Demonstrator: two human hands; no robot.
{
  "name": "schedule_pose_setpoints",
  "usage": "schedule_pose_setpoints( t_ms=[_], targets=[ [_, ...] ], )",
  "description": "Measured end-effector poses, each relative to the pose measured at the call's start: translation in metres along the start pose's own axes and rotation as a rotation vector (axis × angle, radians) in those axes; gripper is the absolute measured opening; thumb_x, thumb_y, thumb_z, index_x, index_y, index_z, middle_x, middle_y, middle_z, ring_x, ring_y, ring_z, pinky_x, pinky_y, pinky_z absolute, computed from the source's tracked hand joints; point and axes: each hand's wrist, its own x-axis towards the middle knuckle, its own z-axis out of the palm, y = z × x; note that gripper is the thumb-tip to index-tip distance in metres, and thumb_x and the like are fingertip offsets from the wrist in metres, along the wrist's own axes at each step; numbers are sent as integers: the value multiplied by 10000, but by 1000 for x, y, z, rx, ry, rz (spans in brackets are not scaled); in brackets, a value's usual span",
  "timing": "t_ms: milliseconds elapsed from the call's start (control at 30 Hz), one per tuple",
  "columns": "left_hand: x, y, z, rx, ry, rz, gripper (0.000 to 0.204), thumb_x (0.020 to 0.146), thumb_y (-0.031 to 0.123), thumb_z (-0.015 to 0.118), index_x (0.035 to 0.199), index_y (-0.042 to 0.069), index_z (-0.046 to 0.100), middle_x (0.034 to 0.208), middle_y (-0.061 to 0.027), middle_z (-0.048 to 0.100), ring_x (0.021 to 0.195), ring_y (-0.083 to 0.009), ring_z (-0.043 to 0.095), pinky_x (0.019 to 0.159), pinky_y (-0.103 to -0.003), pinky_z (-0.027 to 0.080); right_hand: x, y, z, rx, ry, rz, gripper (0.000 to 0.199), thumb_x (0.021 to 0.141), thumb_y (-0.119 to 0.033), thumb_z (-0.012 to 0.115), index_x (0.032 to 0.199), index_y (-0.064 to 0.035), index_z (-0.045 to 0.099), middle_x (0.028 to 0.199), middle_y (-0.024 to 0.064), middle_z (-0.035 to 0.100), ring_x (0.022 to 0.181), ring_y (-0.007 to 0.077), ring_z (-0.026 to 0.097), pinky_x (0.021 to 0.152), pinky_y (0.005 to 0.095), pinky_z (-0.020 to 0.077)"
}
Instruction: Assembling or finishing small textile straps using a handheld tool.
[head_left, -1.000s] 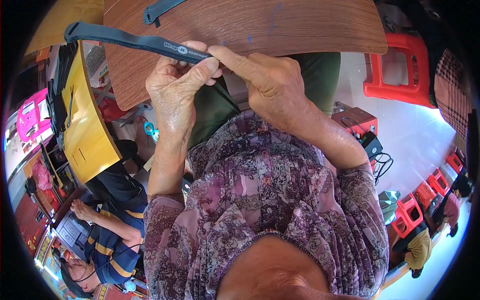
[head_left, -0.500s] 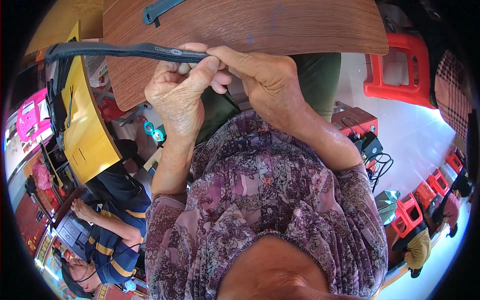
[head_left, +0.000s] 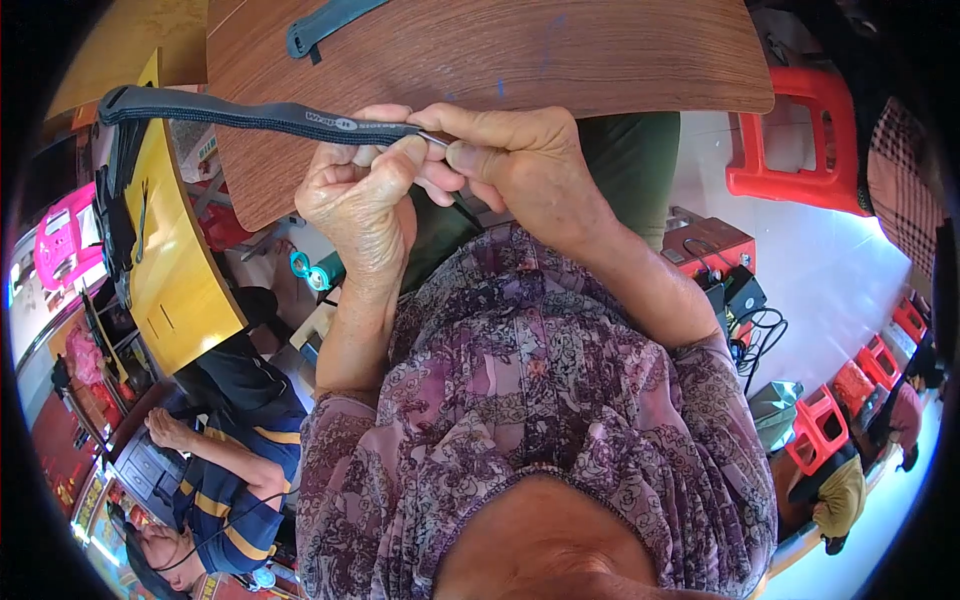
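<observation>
My left hand (head_left: 362,200) pinches a long dark grey webbing strap (head_left: 225,112) near its right end. The strap stretches out to the left, folded into a loop at its far end, with a pale printed mark near my fingers. My right hand (head_left: 530,165) is closed at the strap's right end, its thumb and forefinger gripping a small silvery metal piece (head_left: 434,138). Most of that piece is hidden by my fingers, so its kind cannot be told. Both hands are held up just before the near edge of the brown wooden table (head_left: 600,60).
Another grey strap (head_left: 325,22) lies on the table. At left, a yellow table (head_left: 185,290) holds many dark straps; a person in a striped shirt (head_left: 235,490) sits beside it. A red plastic stool (head_left: 800,180) stands right, above a red box (head_left: 710,245) with black cables.
My right thumb and fingers have come slightly apart from my left fingertips, and the silvery metal piece now shows at the strap's end. The strap has shifted slightly.
</observation>
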Motion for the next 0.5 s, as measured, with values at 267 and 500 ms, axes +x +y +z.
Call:
schedule_pose_setpoints(
  t_ms=[267, 500],
  targets=[
    [-4, -1, -6, 23, -12, 45, 221, 760, -126, 494, 976, -170, 502, 682, -216, 607, 488, -246, 610, 418, -295, 513, 0, -11, -9, 182, -124, 308, 326, 841, 19, 505, 1151, -27, 595, 577, -15, 496, 469, 12, 351, 427, 166, 260],
    [-7, 2, -9, 41, 28, -40, 214, 793, -60, 506, 991, -137, 530, 702, -217, 624, 470, -241, 599, 389, -272, 474, -5, 16, 3, -348, 4, -191, 154, 848, -90, 550, 958, -42, 646, 580, 48, 552, 481, 121, 499, 458, 266, 387]
  ],
)
